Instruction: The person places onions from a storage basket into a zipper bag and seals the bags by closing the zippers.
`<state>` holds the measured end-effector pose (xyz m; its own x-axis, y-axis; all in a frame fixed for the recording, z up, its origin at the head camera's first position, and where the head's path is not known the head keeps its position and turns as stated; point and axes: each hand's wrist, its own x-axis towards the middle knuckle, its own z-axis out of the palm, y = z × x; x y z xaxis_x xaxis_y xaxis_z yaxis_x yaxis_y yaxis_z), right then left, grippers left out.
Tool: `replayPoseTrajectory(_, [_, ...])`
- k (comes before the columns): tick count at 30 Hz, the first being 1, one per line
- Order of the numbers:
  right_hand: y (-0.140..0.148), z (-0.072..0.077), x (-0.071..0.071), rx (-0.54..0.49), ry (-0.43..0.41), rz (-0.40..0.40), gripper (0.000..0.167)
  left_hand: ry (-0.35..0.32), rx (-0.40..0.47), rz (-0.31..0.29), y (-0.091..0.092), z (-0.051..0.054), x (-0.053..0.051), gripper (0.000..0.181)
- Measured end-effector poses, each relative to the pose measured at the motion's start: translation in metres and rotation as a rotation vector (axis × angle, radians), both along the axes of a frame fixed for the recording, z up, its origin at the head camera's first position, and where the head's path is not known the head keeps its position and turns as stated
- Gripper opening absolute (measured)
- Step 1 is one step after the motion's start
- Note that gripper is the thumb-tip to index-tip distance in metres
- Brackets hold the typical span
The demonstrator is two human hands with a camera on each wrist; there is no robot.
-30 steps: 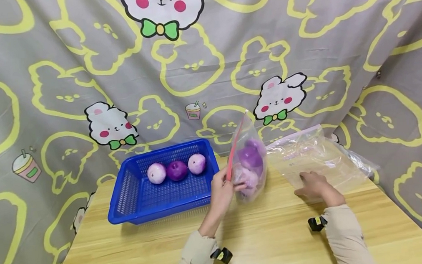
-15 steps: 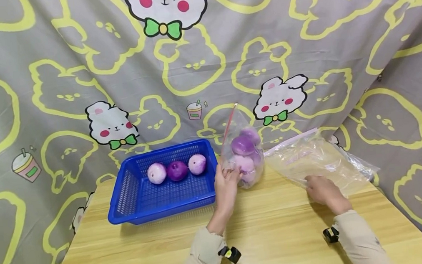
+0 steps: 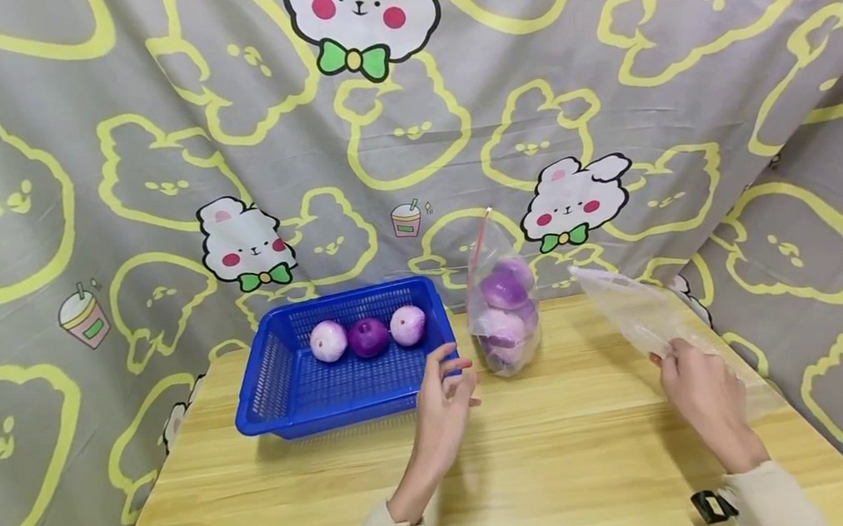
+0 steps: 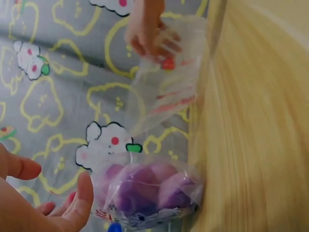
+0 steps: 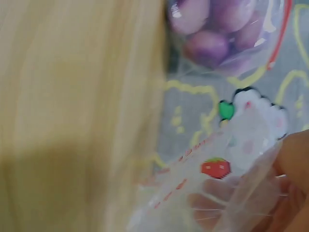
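Observation:
A clear zip bag with a red zip strip, full of purple onions (image 3: 505,289), stands upright at the back of the table. My left hand (image 3: 445,407) is in front of it and apart from it, fingers loosely bent around nothing. In the left wrist view the bag of onions (image 4: 145,188) lies beyond the fingertips. My right hand (image 3: 707,397) pinches a second clear zip bag (image 3: 632,303), which is lifted off the table at one end. A red strawberry print shows on this plastic bag (image 5: 217,168) in the right wrist view.
A blue plastic basket (image 3: 286,429) stands at the left back, holding a pale onion (image 3: 328,340), a dark purple onion (image 3: 368,337) and another pale onion (image 3: 408,325). The wooden table (image 3: 545,469) meets a patterned curtain (image 3: 406,89) behind.
The left hand has set the onion bag upright and let go, drawing back from it. My right hand has picked up the flat bag and pulled it toward me and to the right.

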<state>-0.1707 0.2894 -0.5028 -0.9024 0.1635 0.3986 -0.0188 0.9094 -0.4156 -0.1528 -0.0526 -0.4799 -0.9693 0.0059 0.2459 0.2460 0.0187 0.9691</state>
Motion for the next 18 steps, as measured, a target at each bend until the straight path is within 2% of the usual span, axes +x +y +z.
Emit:
replayPoseTrajectory(6, [-0.023, 0.024, 0.021, 0.008, 0.3, 0.036, 0.024, 0.018, -0.029, -0.095, -0.01, 0.012, 0.005, 0.022])
replayPoseTrajectory(13, [-0.06, 0.052, 0.048, 0.031, 0.614, 0.157, 0.025, 0.032, 0.035, -0.141, -0.034, 0.036, 0.006, 0.032])
replayPoseTrajectory(16, [-0.082, 0.064, 0.056, 0.038, 0.791, 0.209, 0.028, 0.033, 0.066, -0.173, -0.044, 0.045, 0.008, 0.04])
replayPoseTrajectory(18, [-0.097, 0.07, 0.062, 0.031, 0.928, 0.272, 0.03, 0.021, 0.099, -0.192, -0.05, 0.05, 0.009, 0.045])
